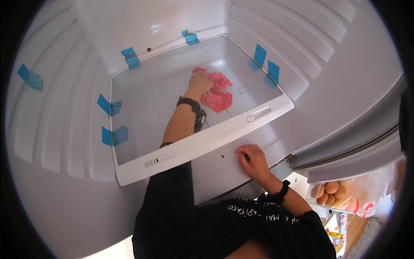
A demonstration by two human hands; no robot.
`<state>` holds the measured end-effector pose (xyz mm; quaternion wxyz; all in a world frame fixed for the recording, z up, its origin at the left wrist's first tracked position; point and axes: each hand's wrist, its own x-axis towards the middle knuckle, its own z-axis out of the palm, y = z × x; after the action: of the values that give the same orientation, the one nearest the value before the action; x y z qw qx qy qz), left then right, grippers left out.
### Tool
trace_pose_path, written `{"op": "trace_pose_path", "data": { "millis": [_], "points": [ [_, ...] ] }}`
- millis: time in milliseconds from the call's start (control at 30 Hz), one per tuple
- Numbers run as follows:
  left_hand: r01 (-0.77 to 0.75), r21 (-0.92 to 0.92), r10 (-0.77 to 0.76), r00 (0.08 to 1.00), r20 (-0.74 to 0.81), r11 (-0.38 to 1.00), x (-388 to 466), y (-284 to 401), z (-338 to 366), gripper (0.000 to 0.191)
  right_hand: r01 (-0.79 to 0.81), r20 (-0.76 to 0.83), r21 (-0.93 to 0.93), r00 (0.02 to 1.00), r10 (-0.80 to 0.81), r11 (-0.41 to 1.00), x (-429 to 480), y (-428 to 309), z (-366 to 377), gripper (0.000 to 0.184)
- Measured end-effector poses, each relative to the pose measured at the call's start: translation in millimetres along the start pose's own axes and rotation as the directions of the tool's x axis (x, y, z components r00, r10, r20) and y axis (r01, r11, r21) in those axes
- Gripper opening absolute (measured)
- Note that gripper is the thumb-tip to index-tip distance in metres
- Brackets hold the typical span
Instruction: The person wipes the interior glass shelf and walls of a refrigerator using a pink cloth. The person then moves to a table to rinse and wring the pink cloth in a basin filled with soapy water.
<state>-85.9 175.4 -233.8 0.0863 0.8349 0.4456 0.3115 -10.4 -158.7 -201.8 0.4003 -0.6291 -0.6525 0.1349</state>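
Observation:
My left hand [200, 83] presses a crumpled pink plastic bag or cloth [217, 101], which bears white writing, against the refrigerator floor. I see both through the clear glass shelf [145, 94], since my left arm passes beneath the shelf's white front trim [207, 145]. The fingertips are partly lost in the pink folds. My right hand [253, 160] rests near the compartment's front lip, outside the shelf trim, with loosely curled fingers and nothing visible in it. A small dark speck [223, 156] lies on the white surface to its left.
Blue tape strips [132, 59] stick along the shelf's edges, and one [29, 77] is on the left wall. Ribbed walls [58, 129] flank the shelf. At right, the swung-out door [352, 152] carries a clear bin of eggs [331, 191] beside a plastic bag [368, 194].

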Motion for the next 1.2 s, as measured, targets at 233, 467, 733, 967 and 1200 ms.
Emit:
{"op": "trace_pose_path", "data": {
  "millis": [233, 467, 733, 967, 1200],
  "points": [
    [-0.093, 0.116, 0.011, 0.824, 0.567, 0.989, -40, 107, -59, 0.035, 0.005, -0.065, 0.002, 0.998, -0.005, 1.000, -3, 8, -3, 0.009],
    [0.286, -0.672, -0.017, 0.926, 0.378, 0.683, 8, 75, -30, 0.041, -0.026, -0.056, 0.029, 0.998, 0.027, 0.999, -5, 5, 0, 0.010],
    [-0.070, 0.199, 0.032, 0.981, 0.190, 0.977, 28, 63, 7, 0.049, -0.010, -0.035, 0.047, 0.999, 0.012, 0.999, -2, 5, -6, 0.009],
    [-0.143, 0.363, 0.041, 0.961, 0.274, 0.921, 35, 72, -1, 0.049, -0.024, -0.052, 0.029, 0.998, 0.026, 0.999, -6, 9, -6, 0.010],
    [-0.157, 0.289, 0.030, 0.915, 0.402, 0.944, 31, 83, -20, 0.046, 0.023, -0.061, 0.048, 0.998, -0.020, 0.999, -1, 6, -3, 0.010]
  ]
}}
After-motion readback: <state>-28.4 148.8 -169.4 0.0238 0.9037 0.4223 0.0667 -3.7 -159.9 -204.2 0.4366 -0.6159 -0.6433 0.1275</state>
